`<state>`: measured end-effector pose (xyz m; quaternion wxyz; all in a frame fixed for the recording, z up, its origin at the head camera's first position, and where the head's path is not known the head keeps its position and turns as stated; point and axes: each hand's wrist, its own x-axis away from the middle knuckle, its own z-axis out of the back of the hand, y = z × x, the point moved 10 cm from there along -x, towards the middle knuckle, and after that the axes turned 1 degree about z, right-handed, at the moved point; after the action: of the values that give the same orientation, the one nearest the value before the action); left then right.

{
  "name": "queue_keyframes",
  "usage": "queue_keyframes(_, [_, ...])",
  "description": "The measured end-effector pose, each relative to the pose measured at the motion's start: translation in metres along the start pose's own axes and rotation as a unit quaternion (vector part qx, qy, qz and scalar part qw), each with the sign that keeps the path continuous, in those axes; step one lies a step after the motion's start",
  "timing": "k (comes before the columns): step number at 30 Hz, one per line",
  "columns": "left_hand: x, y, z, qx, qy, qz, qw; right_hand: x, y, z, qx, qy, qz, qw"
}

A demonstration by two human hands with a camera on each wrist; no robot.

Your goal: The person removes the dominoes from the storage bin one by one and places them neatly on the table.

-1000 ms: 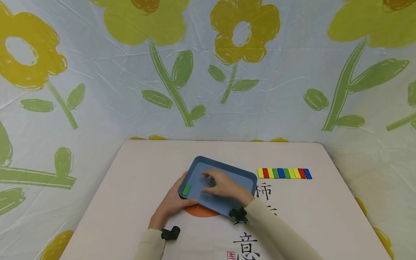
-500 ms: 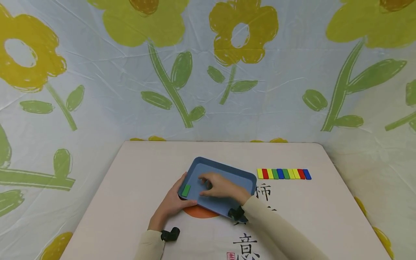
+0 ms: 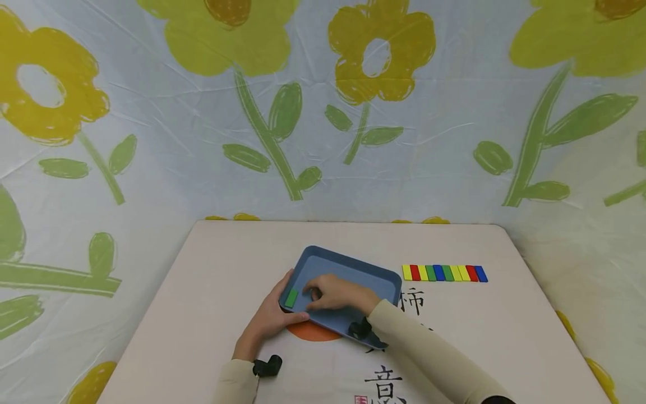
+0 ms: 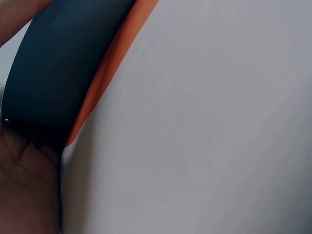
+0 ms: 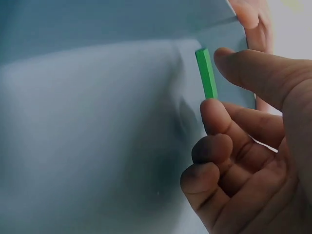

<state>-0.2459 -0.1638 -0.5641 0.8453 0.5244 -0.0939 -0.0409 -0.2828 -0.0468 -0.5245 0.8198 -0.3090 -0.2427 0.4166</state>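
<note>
A blue-grey tray (image 3: 348,275) lies at an angle on the table. My left hand (image 3: 267,317) grips its left corner, thumb along the near rim and fingers along the left side; the left wrist view has the tray's dark outer wall (image 4: 53,63) against the palm. One green block (image 3: 291,298), small and flat, lies inside at the tray's left end. Over the tray, my right hand (image 3: 338,293) reaches toward this block. In the right wrist view, thumb and index finger are apart near the green block (image 5: 206,73), with nothing held between them, and the other fingers are bent.
A row of yellow, red, green and blue blocks (image 3: 444,273) lies on the table right of the tray. The tabletop (image 3: 227,252) bears black written characters (image 3: 383,384) and an orange disc (image 3: 313,331), partly under the tray. A flowered cloth (image 3: 192,112) hangs behind.
My right hand has moved left and slightly down inside the tray, closer to the green block. My left hand, the tray and the row of blocks stay in place.
</note>
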Motion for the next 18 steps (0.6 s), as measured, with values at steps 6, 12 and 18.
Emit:
queue_keyframes(6, [0.000, 0.000, -0.001, -0.002, 0.002, -0.001, 1.0000, -0.010, 0.001, -0.008, 0.000, -0.012, -0.010, 0.9999])
queue_keyframes(12, [0.001, 0.002, 0.000, 0.005, 0.004, -0.002, 1.0000, -0.015, 0.000, -0.009, -0.013, -0.016, -0.005, 0.9998])
queue_keyframes(18, [0.001, 0.002, 0.000, 0.008, 0.002, -0.002, 1.0000, -0.018, -0.001, -0.008, -0.024, -0.010, 0.005, 0.9997])
